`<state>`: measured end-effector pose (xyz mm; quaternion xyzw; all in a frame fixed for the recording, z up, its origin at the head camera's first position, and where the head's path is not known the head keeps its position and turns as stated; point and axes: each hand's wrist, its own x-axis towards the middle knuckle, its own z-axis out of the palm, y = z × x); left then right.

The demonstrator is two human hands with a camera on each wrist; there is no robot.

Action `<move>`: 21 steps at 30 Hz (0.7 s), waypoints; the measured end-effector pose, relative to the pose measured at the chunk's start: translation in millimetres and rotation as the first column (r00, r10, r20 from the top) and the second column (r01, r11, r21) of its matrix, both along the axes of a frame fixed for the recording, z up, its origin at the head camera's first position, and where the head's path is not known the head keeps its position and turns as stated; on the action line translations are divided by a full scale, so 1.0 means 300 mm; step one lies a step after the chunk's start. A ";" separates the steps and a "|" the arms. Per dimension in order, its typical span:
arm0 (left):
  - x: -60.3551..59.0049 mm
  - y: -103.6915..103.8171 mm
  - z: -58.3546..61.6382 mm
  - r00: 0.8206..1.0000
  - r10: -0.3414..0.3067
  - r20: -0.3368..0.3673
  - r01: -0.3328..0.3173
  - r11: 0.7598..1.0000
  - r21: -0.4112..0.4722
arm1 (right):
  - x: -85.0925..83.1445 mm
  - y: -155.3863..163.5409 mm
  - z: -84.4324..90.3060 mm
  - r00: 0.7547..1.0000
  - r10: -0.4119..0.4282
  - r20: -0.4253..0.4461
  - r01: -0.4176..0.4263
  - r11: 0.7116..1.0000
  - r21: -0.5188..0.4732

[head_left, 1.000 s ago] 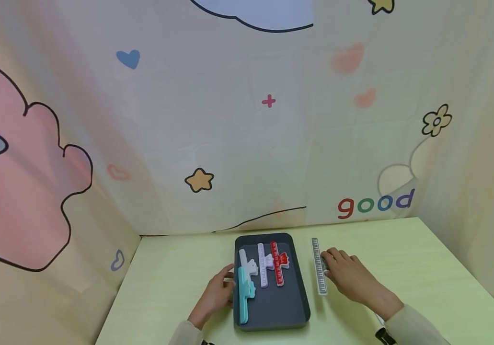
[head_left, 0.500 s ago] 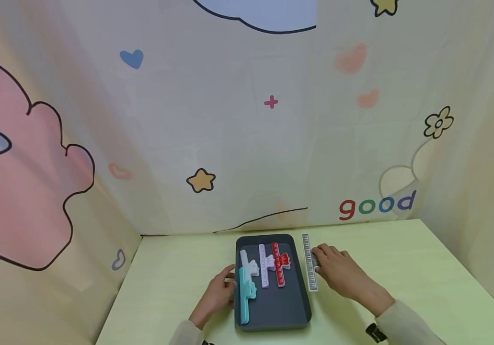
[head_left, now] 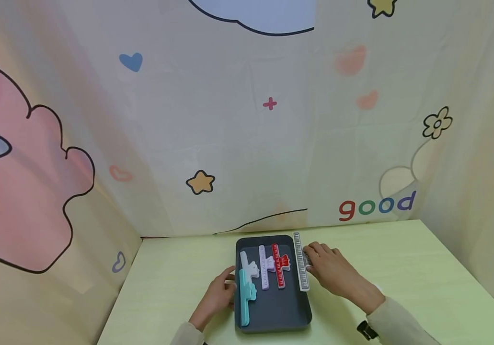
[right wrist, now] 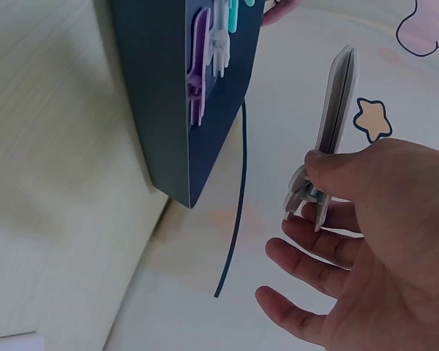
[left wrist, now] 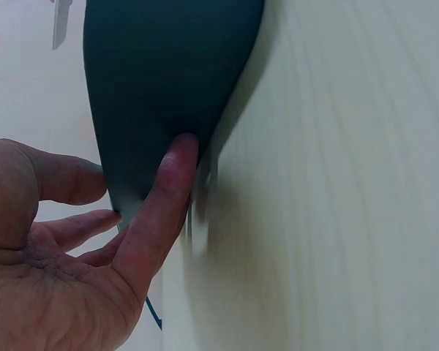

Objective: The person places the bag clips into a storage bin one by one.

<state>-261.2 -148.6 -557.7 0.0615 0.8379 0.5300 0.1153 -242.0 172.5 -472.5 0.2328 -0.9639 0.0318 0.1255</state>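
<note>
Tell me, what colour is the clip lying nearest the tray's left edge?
Teal, clearest in the head view.

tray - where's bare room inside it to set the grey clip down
The tray is bare in its near half, below the red clip and lilac clip, right of the teal clip. The far half is crowded. The right hand holds the grey clip over the right rim.

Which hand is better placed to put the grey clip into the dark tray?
Probably the right hand: it already pinches the grey clip at the right rim of the dark tray. The left hand only touches the tray's left side.
</note>
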 end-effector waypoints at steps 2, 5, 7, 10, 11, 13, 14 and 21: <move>0.002 0.000 0.001 1.000 0.000 0.002 0.000 1.000 0.005 | 0.000 -0.010 0.000 1.000 -0.003 0.000 0.003 1.000 -0.005; 0.004 0.001 0.005 1.000 0.004 0.007 -0.004 1.000 0.009 | 0.001 -0.026 0.000 1.000 -0.001 -0.004 0.001 1.000 -0.007; 0.004 0.001 0.006 1.000 0.007 0.009 -0.007 1.000 0.009 | 0.001 -0.037 0.000 1.000 0.001 0.001 -0.001 1.000 -0.009; 0.004 0.000 0.004 1.000 0.006 0.010 -0.006 1.000 0.002 | -0.001 -0.053 -0.003 1.000 0.010 0.023 -0.010 1.000 -0.006; 0.003 0.000 0.002 1.000 0.004 0.007 -0.004 1.000 0.003 | -0.001 -0.059 -0.003 0.999 0.011 0.035 -0.010 1.000 -0.009; 0.003 -0.001 0.000 1.000 0.000 0.005 -0.001 1.000 0.009 | -0.003 -0.069 -0.004 0.999 0.018 0.046 -0.018 1.000 -0.006; 0.003 -0.002 -0.001 1.000 -0.001 0.006 0.001 1.000 0.013 | -0.005 -0.074 -0.005 0.999 0.021 0.048 -0.021 1.000 -0.005; 0.003 -0.006 0.000 1.000 -0.009 0.006 0.009 0.999 0.043 | -0.013 -0.109 -0.013 0.998 0.022 0.059 -0.022 1.000 0.008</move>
